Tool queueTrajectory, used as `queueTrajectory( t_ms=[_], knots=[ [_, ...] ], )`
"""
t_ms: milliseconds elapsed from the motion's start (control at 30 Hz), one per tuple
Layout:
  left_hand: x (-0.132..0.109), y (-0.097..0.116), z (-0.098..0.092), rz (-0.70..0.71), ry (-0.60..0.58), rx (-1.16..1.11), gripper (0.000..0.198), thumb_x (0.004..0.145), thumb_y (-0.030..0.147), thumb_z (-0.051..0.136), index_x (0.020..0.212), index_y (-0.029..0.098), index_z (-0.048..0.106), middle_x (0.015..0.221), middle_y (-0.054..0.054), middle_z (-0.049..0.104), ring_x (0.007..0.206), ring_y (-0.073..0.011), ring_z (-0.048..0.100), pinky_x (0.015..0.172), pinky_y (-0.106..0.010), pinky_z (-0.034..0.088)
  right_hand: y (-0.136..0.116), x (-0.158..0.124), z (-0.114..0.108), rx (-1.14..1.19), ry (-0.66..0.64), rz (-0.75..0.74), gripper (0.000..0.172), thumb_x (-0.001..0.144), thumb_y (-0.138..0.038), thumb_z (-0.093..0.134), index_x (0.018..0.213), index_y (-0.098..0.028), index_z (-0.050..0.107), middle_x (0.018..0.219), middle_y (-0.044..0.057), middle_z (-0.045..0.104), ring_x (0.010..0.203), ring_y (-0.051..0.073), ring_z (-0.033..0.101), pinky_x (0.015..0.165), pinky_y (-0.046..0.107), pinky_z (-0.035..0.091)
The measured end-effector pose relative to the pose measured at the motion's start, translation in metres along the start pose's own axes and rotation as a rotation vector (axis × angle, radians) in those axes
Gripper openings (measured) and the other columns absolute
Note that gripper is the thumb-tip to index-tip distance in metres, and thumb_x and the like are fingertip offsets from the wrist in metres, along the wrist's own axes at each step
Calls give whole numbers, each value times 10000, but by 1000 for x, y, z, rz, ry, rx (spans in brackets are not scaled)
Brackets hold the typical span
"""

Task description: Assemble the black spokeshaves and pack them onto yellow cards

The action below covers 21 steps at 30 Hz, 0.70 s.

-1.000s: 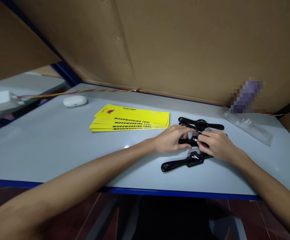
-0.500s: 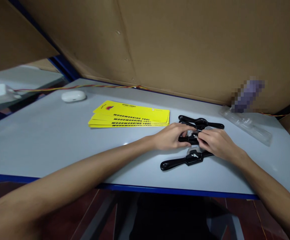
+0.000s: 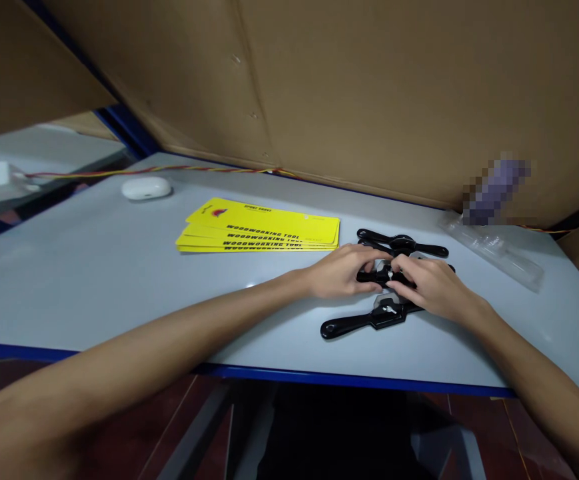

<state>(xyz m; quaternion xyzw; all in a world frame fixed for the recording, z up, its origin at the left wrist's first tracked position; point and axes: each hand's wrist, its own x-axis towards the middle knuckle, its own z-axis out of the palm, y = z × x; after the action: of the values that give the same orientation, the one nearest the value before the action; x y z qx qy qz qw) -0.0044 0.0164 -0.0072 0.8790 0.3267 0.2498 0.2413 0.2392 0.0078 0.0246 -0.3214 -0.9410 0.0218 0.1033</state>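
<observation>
Several black spokeshaves lie one behind another on the table. My left hand point(image 3: 345, 272) grips the middle spokeshave point(image 3: 382, 275), thumb in front and fingers behind its body. Over the same tool, the thumb and forefinger of my right hand point(image 3: 426, 281) close around the small silver screw point(image 3: 390, 273) at its centre. The contact of those fingertips is partly hidden. Nearer the table's front lies another spokeshave point(image 3: 349, 325), a clear plastic-looking piece at its centre. The farthest spokeshave point(image 3: 403, 244) lies just behind my hands; one more is mostly covered by my fingers.
Left of the tools is a fanned stack of yellow cards point(image 3: 264, 225) printed "WOODWORKING TOOL". A clear plastic package point(image 3: 506, 257) and a blurred purple item point(image 3: 496, 192) are at the right back. A white case point(image 3: 146, 188) sits far left. Cardboard point(image 3: 349, 100) walls the back.
My right thumb and forefinger have shifted and spread a little around the screw, which shows more now. My left hand stays on the spokeshave.
</observation>
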Motion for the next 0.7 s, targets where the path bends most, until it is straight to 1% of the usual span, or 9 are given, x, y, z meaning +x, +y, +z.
queueTrajectory(
  t_ms=[67, 133, 267, 500, 633, 700],
  knots=[
    [0, 0, 0, -4, -6, 14, 520, 899, 414, 665, 1354, 164, 637, 861, -36, 646, 810, -205, 606, 800, -364, 465, 1, -1, 0, 24, 53, -14, 198, 1023, -288, 559, 1142, -165, 658, 858, 49, 717, 691, 178, 611, 653, 304, 381],
    [1, 1, -1, -5, -8, 20, 528, 900, 421, 661, 1353, 152, 634, 859, -39, 647, 812, -208, 606, 803, -369, 466, 2, -1, 1, 11, 98, -54, 222, 1030, -279, 554, 1188, -171, 666, 897, 56, 725, 739, 188, 637, 685, 309, 410],
    [1, 0, -1, 0, -12, 10, 541, 902, 421, 662, 1369, 150, 622, 879, -46, 662, 819, -211, 616, 824, -377, 473, 4, 0, 5, -69, 133, -74, 194, 1034, -307, 570, 1053, -177, 712, 862, 60, 716, 759, 196, 649, 696, 313, 417],
    [1, 0, 0, 4, -10, 14, 539, 905, 412, 659, 1381, 162, 622, 874, -45, 663, 831, -216, 630, 842, -380, 477, 6, 1, 6, -128, 151, -90, 297, 1053, -319, 544, 869, -168, 722, 789, 58, 693, 703, 185, 622, 670, 320, 396],
    [0, -1, 1, 8, -2, 5, 559, 903, 410, 674, 1395, 152, 615, 877, -44, 668, 829, -212, 629, 841, -375, 480, 5, -2, 4, -50, 101, -158, 278, 1048, -294, 542, 908, -163, 743, 845, 70, 722, 728, 185, 639, 687, 324, 418],
    [0, -2, 1, 11, 0, 2, 567, 900, 402, 682, 1399, 142, 612, 879, -45, 672, 829, -209, 628, 846, -375, 481, 4, -2, 3, -1, 92, -204, 258, 1049, -251, 524, 1003, -162, 761, 887, 72, 739, 746, 182, 656, 696, 321, 431]
  ],
)
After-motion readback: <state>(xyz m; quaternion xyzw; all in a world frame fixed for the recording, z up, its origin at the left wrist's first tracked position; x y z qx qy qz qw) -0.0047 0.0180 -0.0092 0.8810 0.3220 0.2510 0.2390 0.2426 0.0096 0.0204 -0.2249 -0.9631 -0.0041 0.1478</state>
